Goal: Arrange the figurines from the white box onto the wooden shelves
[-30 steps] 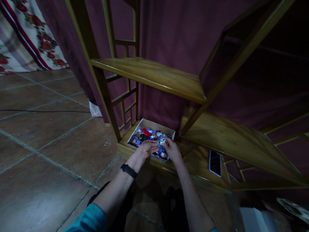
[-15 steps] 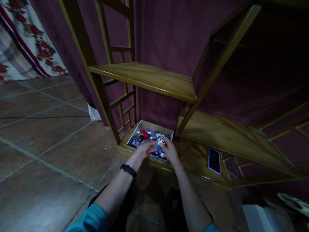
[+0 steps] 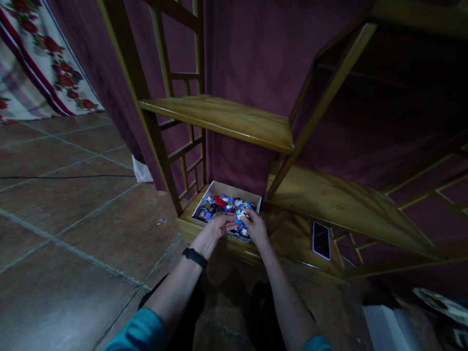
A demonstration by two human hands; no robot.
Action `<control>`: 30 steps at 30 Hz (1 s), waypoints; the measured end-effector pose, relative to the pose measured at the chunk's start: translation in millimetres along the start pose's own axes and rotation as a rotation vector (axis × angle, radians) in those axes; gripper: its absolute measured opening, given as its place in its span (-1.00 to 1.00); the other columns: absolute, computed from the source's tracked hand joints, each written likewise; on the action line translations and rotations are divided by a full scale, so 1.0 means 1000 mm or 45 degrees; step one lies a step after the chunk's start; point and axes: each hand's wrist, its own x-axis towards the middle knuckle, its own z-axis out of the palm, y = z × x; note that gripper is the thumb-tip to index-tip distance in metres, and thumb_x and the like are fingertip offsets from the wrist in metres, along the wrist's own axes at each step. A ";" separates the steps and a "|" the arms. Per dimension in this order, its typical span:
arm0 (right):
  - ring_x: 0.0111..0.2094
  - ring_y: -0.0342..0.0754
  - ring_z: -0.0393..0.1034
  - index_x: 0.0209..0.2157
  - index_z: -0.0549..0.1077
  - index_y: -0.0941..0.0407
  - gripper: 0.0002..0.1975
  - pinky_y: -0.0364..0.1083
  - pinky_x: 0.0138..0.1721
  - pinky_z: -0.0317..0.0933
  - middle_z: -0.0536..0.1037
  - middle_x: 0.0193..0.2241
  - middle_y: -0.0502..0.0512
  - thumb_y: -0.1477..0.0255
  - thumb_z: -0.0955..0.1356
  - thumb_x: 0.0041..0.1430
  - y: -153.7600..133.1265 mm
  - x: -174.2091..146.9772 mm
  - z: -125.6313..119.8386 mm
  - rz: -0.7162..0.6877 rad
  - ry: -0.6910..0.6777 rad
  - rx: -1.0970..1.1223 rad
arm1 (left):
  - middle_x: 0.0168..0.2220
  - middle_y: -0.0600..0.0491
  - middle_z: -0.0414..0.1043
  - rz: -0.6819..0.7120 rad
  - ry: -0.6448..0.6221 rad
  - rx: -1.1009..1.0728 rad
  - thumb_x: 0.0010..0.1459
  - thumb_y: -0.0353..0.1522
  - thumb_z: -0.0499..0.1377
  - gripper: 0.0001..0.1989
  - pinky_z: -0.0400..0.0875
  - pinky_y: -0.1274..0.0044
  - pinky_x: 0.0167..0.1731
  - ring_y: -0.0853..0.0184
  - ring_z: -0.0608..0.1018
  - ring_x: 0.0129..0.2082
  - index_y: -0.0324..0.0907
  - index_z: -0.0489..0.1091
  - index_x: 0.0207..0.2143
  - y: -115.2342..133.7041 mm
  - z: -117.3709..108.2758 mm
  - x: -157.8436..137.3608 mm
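Looking light, stiff and perhaps slick, the small blue-and-white figurine over the open box probably suits a gentle hold around its broadest part, where the right hand pinches it, though whether the left hand, fingers extended alongside, grips too I cannot tell.

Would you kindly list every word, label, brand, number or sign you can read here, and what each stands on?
None can be read.
Toy in the hands: too small to make out any lettering.
Other toys in the box: too small and dim.
Phone: dark screen, no text visible.
Wristband: no text visible.
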 end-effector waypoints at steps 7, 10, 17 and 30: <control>-0.11 -0.03 0.35 -0.07 0.38 0.06 -0.59 -0.06 -0.07 0.21 0.47 -0.10 0.08 0.27 0.31 0.00 -0.010 -0.005 0.003 0.058 0.059 0.282 | -0.58 0.05 0.44 0.148 0.011 -0.083 -0.10 -0.57 0.24 -0.83 0.49 0.46 -0.38 0.39 0.52 -0.58 -0.28 0.30 -0.44 -0.001 0.001 -0.010; -0.09 -0.02 0.34 -0.05 0.36 0.08 -0.55 -0.02 -0.05 0.21 0.45 -0.08 0.11 0.27 0.33 -0.02 -0.012 -0.013 0.003 0.099 0.029 0.388 | -0.56 0.04 0.44 0.148 -0.001 -0.137 -0.07 -0.56 0.23 -0.86 0.49 0.47 -0.37 0.38 0.53 -0.55 -0.29 0.31 -0.44 -0.007 -0.003 -0.021; -0.15 0.00 0.39 -0.09 0.38 0.06 -0.51 0.02 -0.08 0.23 0.50 -0.16 0.07 0.34 0.42 -0.15 -0.015 -0.044 0.002 0.194 -0.149 0.564 | -0.56 0.02 0.43 0.001 -0.100 -0.270 0.01 -0.56 0.17 -0.93 0.48 0.55 -0.40 0.42 0.52 -0.55 -0.30 0.32 -0.43 -0.031 -0.004 -0.042; -0.19 0.02 0.41 -0.24 0.47 0.08 -0.62 0.03 -0.09 0.24 0.55 -0.25 0.05 0.26 0.42 -0.16 -0.036 -0.076 -0.010 0.242 -0.146 0.678 | -0.50 0.09 0.44 0.399 -0.201 -0.003 -0.27 -0.51 0.36 -0.57 0.42 0.52 -0.28 0.43 0.52 -0.47 -0.25 0.36 -0.27 -0.058 -0.002 -0.073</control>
